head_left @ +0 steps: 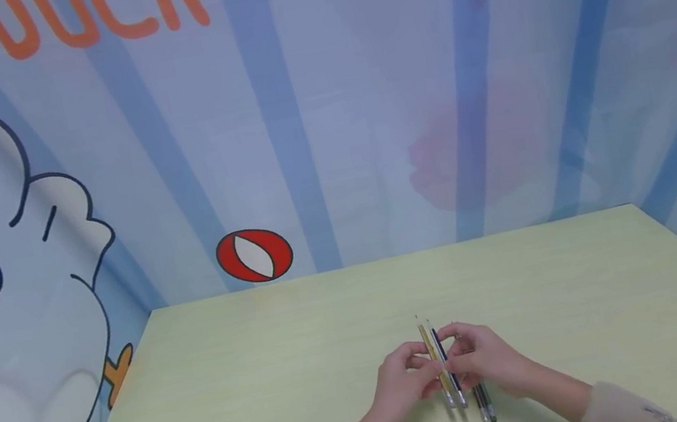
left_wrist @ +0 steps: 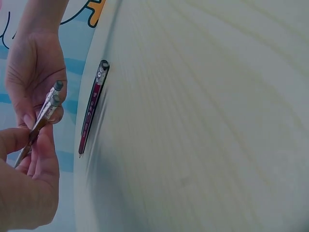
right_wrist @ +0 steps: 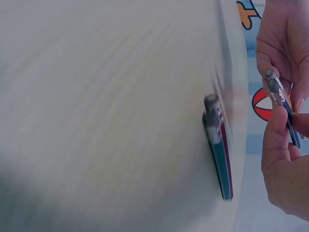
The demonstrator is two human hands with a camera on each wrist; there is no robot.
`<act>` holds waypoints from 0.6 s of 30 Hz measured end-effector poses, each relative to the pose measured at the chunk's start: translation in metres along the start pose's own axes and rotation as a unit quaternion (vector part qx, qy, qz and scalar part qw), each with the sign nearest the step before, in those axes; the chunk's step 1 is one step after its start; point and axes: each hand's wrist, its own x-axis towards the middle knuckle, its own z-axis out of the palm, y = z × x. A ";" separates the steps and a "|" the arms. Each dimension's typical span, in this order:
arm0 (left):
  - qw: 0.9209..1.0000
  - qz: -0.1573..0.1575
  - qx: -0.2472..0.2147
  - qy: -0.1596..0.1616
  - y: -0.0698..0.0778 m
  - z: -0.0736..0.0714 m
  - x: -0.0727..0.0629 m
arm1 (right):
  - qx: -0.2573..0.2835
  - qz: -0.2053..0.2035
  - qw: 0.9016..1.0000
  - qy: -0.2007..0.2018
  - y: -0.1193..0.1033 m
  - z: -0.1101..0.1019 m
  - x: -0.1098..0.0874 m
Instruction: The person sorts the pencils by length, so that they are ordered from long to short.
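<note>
Both the left hand (head_left: 399,382) and the right hand (head_left: 490,360) are closed in thumb-and-finger pinches, the left about a yellow pencil (head_left: 430,349) and the right about a dark blue pencil (head_left: 439,345); some fingertip contacts are hidden. The held pair sits between the hands, side by side, points toward the counter's far edge and silver eraser ends (head_left: 458,404) toward its near side. Each should prove light and stiff, its smooth coat inclined to roll; the shaft's middle looks the surest grip, since the sharpened tip could snap. Just right of them, partly under the right hand, two resting pencils (right_wrist: 220,159) lie alongside each other on the counter (head_left: 262,395), roughly midway between its left and right edges, well short of the far edge.
</note>
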 end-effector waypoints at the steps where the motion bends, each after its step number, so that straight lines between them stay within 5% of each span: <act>1: 1.000 0.001 0.001 -0.001 0.001 0.003 0.001 | 0.000 0.000 1.000 0.004 0.001 -0.003 -0.001; 18: 0.999 -0.019 0.037 0.013 0.009 0.059 0.023 | -0.001 0.009 0.998 0.064 0.009 -0.053 -0.027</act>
